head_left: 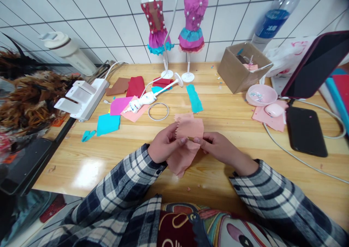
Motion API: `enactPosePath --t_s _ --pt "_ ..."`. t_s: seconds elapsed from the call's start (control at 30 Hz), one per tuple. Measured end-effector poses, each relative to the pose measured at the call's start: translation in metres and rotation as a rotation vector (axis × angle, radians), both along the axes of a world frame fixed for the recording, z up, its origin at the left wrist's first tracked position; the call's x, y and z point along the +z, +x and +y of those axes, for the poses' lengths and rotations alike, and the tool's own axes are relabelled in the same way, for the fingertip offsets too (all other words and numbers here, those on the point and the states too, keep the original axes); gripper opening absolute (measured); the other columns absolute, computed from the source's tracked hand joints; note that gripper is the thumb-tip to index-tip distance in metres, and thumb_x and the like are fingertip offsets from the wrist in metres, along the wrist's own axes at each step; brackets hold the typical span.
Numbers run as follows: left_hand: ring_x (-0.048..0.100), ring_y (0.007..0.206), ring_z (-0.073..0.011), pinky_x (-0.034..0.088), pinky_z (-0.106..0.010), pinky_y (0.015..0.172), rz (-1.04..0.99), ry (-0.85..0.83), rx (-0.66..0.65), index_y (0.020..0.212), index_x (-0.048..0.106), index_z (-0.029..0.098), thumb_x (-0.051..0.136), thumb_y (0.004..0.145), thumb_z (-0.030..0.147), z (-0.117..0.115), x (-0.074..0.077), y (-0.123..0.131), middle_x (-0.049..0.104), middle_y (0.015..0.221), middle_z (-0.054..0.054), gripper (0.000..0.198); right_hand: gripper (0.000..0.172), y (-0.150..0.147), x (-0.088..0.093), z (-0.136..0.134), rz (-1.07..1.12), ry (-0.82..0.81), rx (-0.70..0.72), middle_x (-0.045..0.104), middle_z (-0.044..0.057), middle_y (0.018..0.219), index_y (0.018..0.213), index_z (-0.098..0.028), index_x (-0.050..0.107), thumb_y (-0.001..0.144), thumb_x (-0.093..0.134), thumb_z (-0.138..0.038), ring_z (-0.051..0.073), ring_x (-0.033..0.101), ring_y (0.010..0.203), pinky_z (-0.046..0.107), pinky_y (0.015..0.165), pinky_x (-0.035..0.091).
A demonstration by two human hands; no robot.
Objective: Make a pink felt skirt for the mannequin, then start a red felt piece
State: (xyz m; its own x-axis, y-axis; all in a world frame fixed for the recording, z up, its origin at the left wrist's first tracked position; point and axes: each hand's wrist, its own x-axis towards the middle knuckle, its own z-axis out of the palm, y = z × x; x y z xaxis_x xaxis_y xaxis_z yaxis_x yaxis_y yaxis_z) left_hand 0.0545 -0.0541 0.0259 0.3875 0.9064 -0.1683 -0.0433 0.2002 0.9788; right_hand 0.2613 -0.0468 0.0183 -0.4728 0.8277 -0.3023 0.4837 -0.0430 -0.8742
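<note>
Between my two hands, above the wooden table, is a pink piece of crepe paper (188,127) with a jagged left edge; its lower part hangs down toward me. My left hand (166,141) pinches it from the left, thumb on top. From the right, my right hand (218,145) grips its edge between thumb and fingers. Beyond my hands lie a metal ring (158,111) and a small white mannequin (143,101) on its side. A turquoise strip (194,98) lies just past the pink paper.
Two dressed mannequins (156,25) stand by the tiled wall. Coloured paper pieces (108,124) and a white charging dock (84,98) are at left. On the right are a cardboard box (237,72), a pink bowl (261,95), a black phone (307,130) and a cable (289,156).
</note>
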Motion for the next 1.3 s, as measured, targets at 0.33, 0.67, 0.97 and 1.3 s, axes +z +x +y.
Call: enactPosePath --t_s 0.33,0.67,0.97,1.3 --pt "0.065 0.096 -0.0239 0.051 -0.034 0.083 -0.033 -0.006 -0.025 0.122 0.056 0.014 0.069 0.082 0.033 -0.003 -0.006 0.003 0.07 0.107 -0.01 0.046 0.048 -0.002 -0.008 -0.001 0.042 -0.011 -0.037 0.068 0.004 0.081 0.087 -0.016 0.07 0.089 0.048 -0.059 0.019 0.059 0.074 0.03 0.067 0.043" --pt "0.065 0.102 -0.0237 0.05 -0.034 0.088 -0.083 0.049 -0.077 0.122 0.058 0.015 0.068 0.084 0.027 -0.004 -0.013 0.005 0.07 0.112 -0.01 0.041 0.05 -0.004 -0.004 -0.002 0.027 -0.005 -0.032 0.068 0.003 0.076 0.086 -0.016 0.073 0.089 0.049 -0.06 0.017 0.059 0.071 0.029 0.065 0.044" --pt "0.06 0.116 -0.0262 0.045 -0.038 0.098 -0.214 -0.007 -0.085 0.126 0.06 0.02 0.064 0.087 0.024 -0.006 -0.013 0.004 0.067 0.125 -0.009 0.039 0.048 0.0 -0.004 0.0 0.065 -0.013 0.001 0.069 0.003 0.076 0.085 -0.017 0.074 0.089 0.049 -0.059 0.017 0.059 0.071 0.028 0.065 0.045" --pt "0.059 0.118 -0.0261 0.041 -0.038 0.102 -0.242 -0.039 -0.009 0.121 0.065 0.022 0.064 0.086 0.022 -0.005 -0.012 0.005 0.069 0.122 -0.006 0.034 0.05 -0.001 -0.004 -0.001 0.047 -0.042 -0.019 0.066 0.002 0.073 0.085 -0.016 0.071 0.089 0.047 -0.06 0.016 0.054 0.066 0.028 0.062 0.04"
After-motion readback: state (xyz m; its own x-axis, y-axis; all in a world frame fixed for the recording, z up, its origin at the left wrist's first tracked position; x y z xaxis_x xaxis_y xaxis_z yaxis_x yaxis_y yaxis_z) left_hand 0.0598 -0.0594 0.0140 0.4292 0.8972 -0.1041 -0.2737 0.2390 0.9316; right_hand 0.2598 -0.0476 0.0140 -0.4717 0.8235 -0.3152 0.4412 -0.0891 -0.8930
